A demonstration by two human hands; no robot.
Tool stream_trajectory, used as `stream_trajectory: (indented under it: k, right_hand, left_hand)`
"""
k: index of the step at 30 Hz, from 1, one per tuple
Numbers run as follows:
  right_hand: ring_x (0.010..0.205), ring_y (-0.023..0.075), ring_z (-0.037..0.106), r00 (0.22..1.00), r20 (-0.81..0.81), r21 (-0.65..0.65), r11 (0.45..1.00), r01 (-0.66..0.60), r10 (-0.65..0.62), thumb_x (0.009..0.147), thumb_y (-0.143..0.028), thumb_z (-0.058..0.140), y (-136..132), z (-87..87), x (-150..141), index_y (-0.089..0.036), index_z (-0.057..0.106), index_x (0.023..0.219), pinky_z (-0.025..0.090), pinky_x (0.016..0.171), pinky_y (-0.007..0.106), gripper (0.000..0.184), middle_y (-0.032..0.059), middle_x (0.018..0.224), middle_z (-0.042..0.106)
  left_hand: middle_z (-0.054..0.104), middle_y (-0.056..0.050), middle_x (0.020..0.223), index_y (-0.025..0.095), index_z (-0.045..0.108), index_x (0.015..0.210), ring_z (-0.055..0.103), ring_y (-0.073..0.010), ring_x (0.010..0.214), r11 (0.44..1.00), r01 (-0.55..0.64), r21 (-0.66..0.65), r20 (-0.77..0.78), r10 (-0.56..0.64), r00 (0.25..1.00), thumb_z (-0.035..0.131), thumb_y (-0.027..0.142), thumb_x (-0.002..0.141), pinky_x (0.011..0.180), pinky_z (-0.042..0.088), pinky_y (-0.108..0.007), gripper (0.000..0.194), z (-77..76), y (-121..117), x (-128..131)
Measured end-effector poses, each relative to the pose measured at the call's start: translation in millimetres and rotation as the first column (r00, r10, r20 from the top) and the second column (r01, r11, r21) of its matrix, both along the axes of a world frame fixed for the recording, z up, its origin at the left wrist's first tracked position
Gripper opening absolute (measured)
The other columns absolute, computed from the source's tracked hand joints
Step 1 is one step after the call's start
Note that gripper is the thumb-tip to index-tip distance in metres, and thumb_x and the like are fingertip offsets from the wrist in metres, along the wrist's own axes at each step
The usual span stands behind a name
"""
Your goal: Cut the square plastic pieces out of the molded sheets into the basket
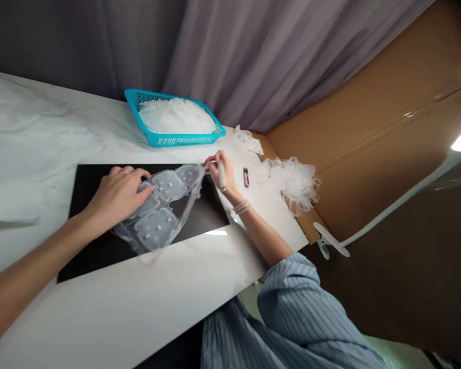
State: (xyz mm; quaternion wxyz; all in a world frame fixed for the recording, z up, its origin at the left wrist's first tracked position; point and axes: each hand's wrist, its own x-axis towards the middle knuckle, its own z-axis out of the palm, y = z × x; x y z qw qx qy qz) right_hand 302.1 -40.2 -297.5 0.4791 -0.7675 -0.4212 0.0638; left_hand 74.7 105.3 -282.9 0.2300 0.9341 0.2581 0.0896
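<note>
A translucent moulded plastic sheet (pixel 159 207) with several square pads lies on a black mat (pixel 96 251). My left hand (pixel 117 195) rests on the sheet's left part, fingers curled and pressing it down. My right hand (pixel 219 171) is at the sheet's far right corner, fingers pinched on a thin strip of the sheet's edge, which is lifted off the mat. A slim white tool (pixel 222 177) is also held in that hand, pointing down.
A turquoise basket (pixel 176 139) full of clear plastic scraps stands at the back of the white table (pixel 146 307). Small pink snips (pixel 246 177) lie right of my right hand. A heap of plastic trimmings (pixel 292 182) sits beside a large cardboard box (pixel 388 154). A white lamp arm (pixel 388 210) crosses right.
</note>
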Motion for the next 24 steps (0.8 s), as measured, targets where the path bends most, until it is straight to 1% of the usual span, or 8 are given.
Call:
stream_trajectory:
  k: [4, 8, 11, 14, 16, 18, 20, 24]
  right_hand:
    - [0.098, 0.0152, 0.068, 0.946, -0.324, 0.320, 0.942, 0.101, 0.009, 0.083, -0.026, 0.050, -7, 13.1, 16, -0.028, 0.030, 0.081, 0.055, 0.080, 0.030, 0.019, -0.0023, 0.096, 0.065]
    - [0.098, 0.0071, 0.064, 0.877, -0.470, 0.227, 0.947, 0.225, -0.096, 0.085, -0.031, 0.045, -34, 6.6, 28, -0.026, 0.040, 0.077, 0.051, 0.083, 0.021, 0.011, -0.0064, 0.086, 0.069]
    - [0.087, 0.0120, 0.064, 0.843, -0.499, 0.200, 0.921, 0.335, -0.198, 0.092, -0.034, 0.054, -54, -5.4, 35, -0.022, 0.046, 0.077, 0.054, 0.073, 0.026, 0.020, -0.0022, 0.081, 0.066]
    - [0.073, 0.0132, 0.061, 0.824, -0.484, 0.219, 0.872, 0.438, -0.293, 0.097, -0.042, 0.055, -72, -7.1, 43, -0.017, 0.055, 0.086, 0.052, 0.063, 0.027, 0.027, 0.0011, 0.083, 0.063]
    - [0.069, 0.0124, 0.058, 0.824, -0.464, 0.237, 0.851, 0.470, -0.326, 0.099, -0.044, 0.049, -81, 0.3, 43, -0.019, 0.054, 0.088, 0.048, 0.059, 0.026, 0.027, 0.0000, 0.079, 0.061]
    - [0.069, 0.0129, 0.056, 0.835, -0.445, 0.254, 0.849, 0.463, -0.323, 0.098, -0.044, 0.042, -88, 12.0, 35, -0.023, 0.052, 0.089, 0.046, 0.057, 0.025, 0.025, -0.0016, 0.074, 0.058]
    - [0.072, 0.0140, 0.057, 0.869, -0.418, 0.262, 0.880, 0.396, -0.266, 0.096, -0.047, 0.043, -90, 24.7, 15, -0.024, 0.057, 0.098, 0.047, 0.057, 0.025, 0.027, -0.0012, 0.074, 0.057]
    - [0.081, 0.0157, 0.062, 0.947, -0.317, 0.149, 0.982, 0.114, -0.062, 0.095, -0.047, 0.053, -88, 45.4, -51, -0.024, 0.065, 0.115, 0.052, 0.064, 0.028, 0.032, 0.0018, 0.087, 0.062]
  left_hand:
    - [0.068, -0.009, 0.095, 0.013, 0.068, 0.103, 0.063, -0.0254, 0.092, 0.998, -0.028, -0.051, -0.026, 0.027, 0.999, 0.045, 0.038, 0.090, 0.086, 0.048, -0.035, 0.036, -3.2, 9, 10]
    - [0.064, -0.012, 0.107, 0.015, 0.064, 0.113, 0.062, -0.0269, 0.101, 0.995, -0.096, -0.014, 0.020, 0.096, 0.995, 0.044, 0.036, 0.092, 0.089, 0.049, -0.036, 0.035, -4.4, 10, 14]
    - [0.057, -0.017, 0.128, 0.013, 0.056, 0.129, 0.055, -0.0331, 0.121, 0.985, -0.118, 0.124, 0.104, 0.106, 0.989, 0.044, 0.029, 0.093, 0.098, 0.046, -0.044, 0.041, -2.7, 1, 9]
    - [0.058, -0.019, 0.134, 0.009, 0.057, 0.132, 0.054, -0.0343, 0.125, 0.942, 0.079, 0.326, 0.095, -0.116, 0.989, 0.042, 0.024, 0.095, 0.100, 0.047, -0.047, 0.042, 0.8, -16, -5]
    - [0.062, -0.021, 0.132, 0.006, 0.064, 0.123, 0.057, -0.0343, 0.124, 0.865, 0.290, 0.410, -0.037, -0.301, 0.953, 0.041, 0.020, 0.096, 0.102, 0.048, -0.048, 0.038, 1.9, -38, -20]
    - [0.066, -0.024, 0.128, 0.003, 0.069, 0.117, 0.061, -0.0344, 0.122, 0.787, 0.416, 0.455, -0.176, -0.378, 0.909, 0.043, 0.013, 0.093, 0.104, 0.048, -0.047, 0.037, 0.1, -68, -36]
    - [0.061, -0.027, 0.135, -0.003, 0.065, 0.125, 0.060, -0.0360, 0.125, 0.743, 0.422, 0.519, -0.239, -0.347, 0.907, 0.044, 0.003, 0.088, 0.104, 0.049, -0.045, 0.043, -4.5, -101, -49]
    - [0.055, -0.033, 0.137, -0.009, 0.058, 0.131, 0.057, -0.0399, 0.127, 0.719, 0.359, 0.595, -0.208, -0.294, 0.933, 0.053, 0.018, 0.093, 0.103, 0.050, -0.046, 0.047, -16.4, -136, -60]
